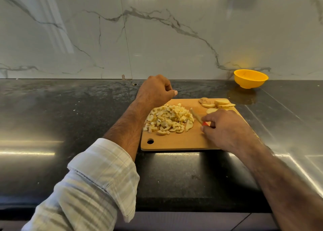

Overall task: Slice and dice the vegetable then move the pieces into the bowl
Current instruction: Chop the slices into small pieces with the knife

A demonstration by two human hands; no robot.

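A wooden cutting board [181,141] lies on the dark counter. A heap of pale diced vegetable pieces [167,119] covers its left half. Several round slices [221,103] sit at its far right corner. My right hand [227,127] grips a knife with a red handle [205,123]; the blade [196,115] points away, beside the heap. My left hand [156,90] hovers over the board's far left corner, fingers curled, nothing visible in it. A yellow bowl [251,78] stands empty against the wall, beyond the board to the right.
The black stone counter [70,117] runs wide on both sides of the board, with its front edge near me. A marble wall [157,29] rises behind it. A small metal stub [123,76] sticks up at the wall's base.
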